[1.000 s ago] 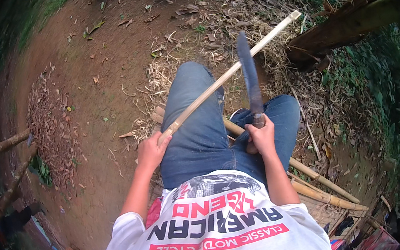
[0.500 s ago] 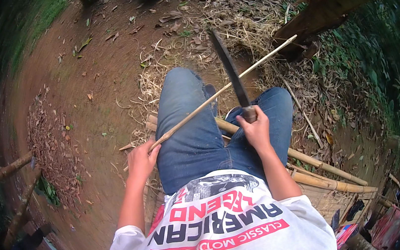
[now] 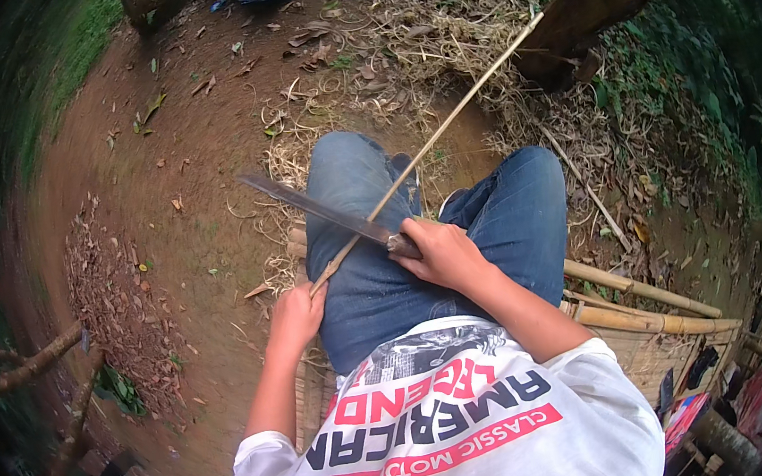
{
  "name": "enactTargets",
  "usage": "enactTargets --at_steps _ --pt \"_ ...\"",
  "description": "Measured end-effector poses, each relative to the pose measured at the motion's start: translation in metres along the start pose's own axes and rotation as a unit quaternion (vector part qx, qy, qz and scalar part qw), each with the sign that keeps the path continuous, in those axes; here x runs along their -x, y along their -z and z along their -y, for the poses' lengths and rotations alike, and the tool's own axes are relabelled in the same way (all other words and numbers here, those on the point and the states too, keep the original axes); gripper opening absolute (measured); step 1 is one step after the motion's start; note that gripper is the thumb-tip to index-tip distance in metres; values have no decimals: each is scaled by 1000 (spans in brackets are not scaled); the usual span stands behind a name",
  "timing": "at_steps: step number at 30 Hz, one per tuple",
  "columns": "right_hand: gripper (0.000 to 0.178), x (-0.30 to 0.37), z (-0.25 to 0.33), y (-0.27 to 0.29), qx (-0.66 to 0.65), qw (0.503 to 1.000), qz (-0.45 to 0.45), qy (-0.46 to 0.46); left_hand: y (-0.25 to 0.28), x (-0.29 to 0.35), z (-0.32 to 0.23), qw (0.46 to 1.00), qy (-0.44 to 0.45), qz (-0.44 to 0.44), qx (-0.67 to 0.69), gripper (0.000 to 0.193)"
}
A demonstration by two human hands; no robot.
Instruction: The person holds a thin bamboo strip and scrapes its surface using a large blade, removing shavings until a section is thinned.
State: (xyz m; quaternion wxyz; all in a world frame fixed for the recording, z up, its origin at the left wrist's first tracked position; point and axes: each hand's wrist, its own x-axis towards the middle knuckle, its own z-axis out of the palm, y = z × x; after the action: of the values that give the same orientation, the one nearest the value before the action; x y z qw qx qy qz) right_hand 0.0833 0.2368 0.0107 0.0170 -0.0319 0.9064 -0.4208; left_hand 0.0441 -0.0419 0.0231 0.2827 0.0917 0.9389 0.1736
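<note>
A thin pale bamboo stick (image 3: 456,118) slants from my left hand (image 3: 296,317) up to the far right, over my jeans. The fingers of that hand are closed round its near end. My right hand (image 3: 445,253) grips the wooden handle of a machete (image 3: 319,209), whose long dark blade points to the far left. Close to the handle, the blade crosses the stick and appears to lie against it a short way from my left hand. Both tools are above my thigh (image 3: 345,176).
I sit on a slatted bamboo seat (image 3: 618,347) edged with poles. Curly shavings (image 3: 289,145) cover the soil before my knees. A thick trunk or log (image 3: 600,6) stands at the far right. Branches (image 3: 30,365) stick out at the left, and dark objects lie behind right.
The machete has swung from pointing away to pointing left, its blade now across the stick near my left hand. The stick has tilted more steeply away from me.
</note>
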Motion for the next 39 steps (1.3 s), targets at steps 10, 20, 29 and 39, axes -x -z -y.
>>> enactTargets --at_steps 10,20,29,39 --pt "31 -9 -41 14 -97 982 -107 -125 -14 1 -2 999 7 -40 14 37" --pt "30 -22 -69 28 -397 862 -123 -291 -19 -4 -1 998 -2 -53 -22 37" --pt "46 -11 -17 8 -364 876 138 -284 -23 -6 -1 998 -15 -63 2 34" --pt "38 -30 -41 24 -362 878 -71 -305 -20 -10 -7 999 -2 -53 -1 34"
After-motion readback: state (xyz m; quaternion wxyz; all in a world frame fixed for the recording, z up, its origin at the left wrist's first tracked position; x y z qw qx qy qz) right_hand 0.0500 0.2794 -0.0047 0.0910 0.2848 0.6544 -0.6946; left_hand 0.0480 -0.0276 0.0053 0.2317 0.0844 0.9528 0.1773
